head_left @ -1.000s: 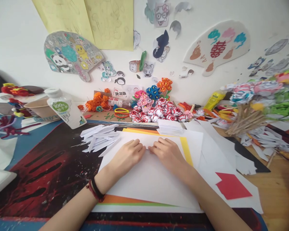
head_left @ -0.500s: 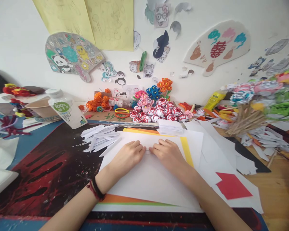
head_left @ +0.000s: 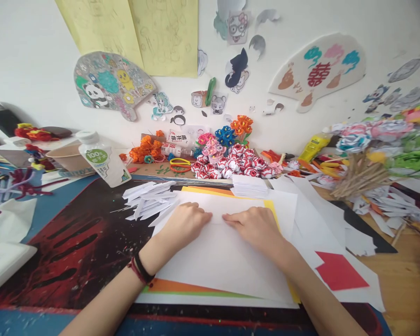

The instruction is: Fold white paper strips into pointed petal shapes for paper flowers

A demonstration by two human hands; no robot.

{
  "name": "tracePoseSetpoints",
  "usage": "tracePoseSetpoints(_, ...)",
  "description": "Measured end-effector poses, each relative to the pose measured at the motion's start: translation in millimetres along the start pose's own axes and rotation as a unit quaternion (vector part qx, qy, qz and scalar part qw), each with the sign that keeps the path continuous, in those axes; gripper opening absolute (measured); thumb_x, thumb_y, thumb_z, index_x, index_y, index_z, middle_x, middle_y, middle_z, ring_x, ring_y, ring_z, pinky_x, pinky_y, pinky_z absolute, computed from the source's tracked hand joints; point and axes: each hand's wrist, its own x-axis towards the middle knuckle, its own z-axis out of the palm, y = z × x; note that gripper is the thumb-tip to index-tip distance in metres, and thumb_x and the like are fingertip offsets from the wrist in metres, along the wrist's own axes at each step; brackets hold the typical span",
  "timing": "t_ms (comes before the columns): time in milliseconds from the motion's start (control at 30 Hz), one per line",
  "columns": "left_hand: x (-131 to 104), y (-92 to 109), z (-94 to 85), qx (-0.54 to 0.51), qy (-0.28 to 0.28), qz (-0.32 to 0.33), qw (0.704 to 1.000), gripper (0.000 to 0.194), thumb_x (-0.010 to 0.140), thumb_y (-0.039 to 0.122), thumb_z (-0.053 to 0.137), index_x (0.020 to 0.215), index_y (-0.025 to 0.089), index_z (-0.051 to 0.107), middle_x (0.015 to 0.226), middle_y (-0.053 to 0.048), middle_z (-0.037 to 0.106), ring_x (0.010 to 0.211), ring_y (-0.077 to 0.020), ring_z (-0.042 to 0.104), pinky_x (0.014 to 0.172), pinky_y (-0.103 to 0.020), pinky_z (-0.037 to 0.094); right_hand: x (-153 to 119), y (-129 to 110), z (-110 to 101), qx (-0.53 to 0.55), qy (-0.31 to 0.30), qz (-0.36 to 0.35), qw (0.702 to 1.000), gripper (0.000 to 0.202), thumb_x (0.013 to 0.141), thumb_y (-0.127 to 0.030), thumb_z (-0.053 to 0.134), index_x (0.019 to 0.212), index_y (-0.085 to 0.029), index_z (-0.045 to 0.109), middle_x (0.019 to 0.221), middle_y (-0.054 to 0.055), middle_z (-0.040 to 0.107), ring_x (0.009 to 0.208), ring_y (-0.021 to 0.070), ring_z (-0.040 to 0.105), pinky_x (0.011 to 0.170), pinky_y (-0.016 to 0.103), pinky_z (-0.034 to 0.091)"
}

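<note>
A small white paper piece (head_left: 216, 218) lies on the large white sheet (head_left: 224, 261), between my two hands; its outline is faint against the sheet. My left hand (head_left: 191, 221) is closed, its fingertips at the left end of the small piece. My right hand (head_left: 254, 226) has its index finger pointing to the piece's right end, the other fingers curled under. Both hands rest low on the sheet. Colored sheets in yellow (head_left: 271, 205) and orange (head_left: 178, 285) show beneath it.
White folded strips (head_left: 149, 198) are heaped left of the sheet, and a white stack (head_left: 249, 185) sits behind it. Paper flowers (head_left: 231, 163), a white bottle (head_left: 103, 158) and a yellow bottle (head_left: 313, 145) stand along the wall. Red paper (head_left: 341, 270) lies at right.
My right hand has shifted right and its index finger is straighter. My left hand has stayed nearly in place. The whole view has shifted slightly.
</note>
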Motion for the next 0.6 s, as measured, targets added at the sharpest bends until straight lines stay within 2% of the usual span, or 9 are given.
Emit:
tracePoseSetpoints(100, -1.1, -2.0, -2.3, 0.004, 0.007, -0.064, 0.998, 0.024, 0.090, 0.023, 0.051, 0.086, 0.025, 0.074, 0.064, -0.007, 0.065, 0.060, -0.0207, 0.057, 0.053, -0.028, 0.029, -1.4, 1.3, -5.8, -0.030, -0.028, 0.042, 0.998, 0.021, 0.090, -0.034, 0.057, 0.101, -0.043, 0.073, 0.092, -0.004, 0.075, 0.077, 0.0226, 0.069, 0.061, 0.029, 0.039)
tracePoseSetpoints(200, -1.9, -2.4, -2.8, -0.019, 0.023, -0.124, 0.992, 0.024, 0.090, 0.033, 0.052, 0.094, 0.035, 0.075, 0.070, -0.006, 0.070, 0.061, -0.0214, 0.061, 0.053, -0.027, 0.026, -1.1, 0.1, -9.6, -0.019, -0.045, 0.046, 0.998, 0.021, 0.091, -0.036, 0.055, 0.103, -0.042, 0.072, 0.098, -0.007, 0.074, 0.085, 0.0220, 0.070, 0.068, 0.029, 0.046)
tracePoseSetpoints(267, -2.1, -1.5, -2.8, -0.025, 0.025, -0.143, 0.989, 0.024, 0.090, 0.035, 0.052, 0.097, 0.038, 0.075, 0.073, -0.006, 0.072, 0.063, -0.0224, 0.063, 0.053, -0.027, 0.025, -0.7, -1.2, -11.3, -0.014, -0.049, 0.044, 0.998, 0.021, 0.092, -0.037, 0.055, 0.103, -0.041, 0.072, 0.099, -0.007, 0.073, 0.087, 0.0220, 0.070, 0.070, 0.029, 0.047)
tracePoseSetpoints(467, -1.0, -1.1, -3.5, 0.012, 0.010, -0.153, 0.988, 0.027, 0.090, 0.035, 0.048, 0.091, 0.033, 0.076, 0.071, -0.007, 0.072, 0.061, -0.0250, 0.063, 0.052, -0.027, 0.022, -0.1, -1.7, -13.7, -0.010, -0.051, 0.043, 0.998, 0.022, 0.092, -0.039, 0.054, 0.103, -0.042, 0.072, 0.099, -0.006, 0.073, 0.088, 0.0229, 0.070, 0.071, 0.030, 0.048)
tracePoseSetpoints(600, -0.3, -5.7, -5.2, 0.036, 0.000, -0.154, 0.987, 0.029, 0.089, 0.028, 0.048, 0.077, 0.023, 0.074, 0.065, -0.008, 0.068, 0.058, -0.0237, 0.061, 0.051, -0.029, 0.023, 0.2, 1.2, -10.8, 0.000, -0.046, 0.040, 0.998, 0.021, 0.091, -0.038, 0.055, 0.103, -0.040, 0.073, 0.095, -0.003, 0.075, 0.085, 0.0231, 0.070, 0.071, 0.030, 0.048)
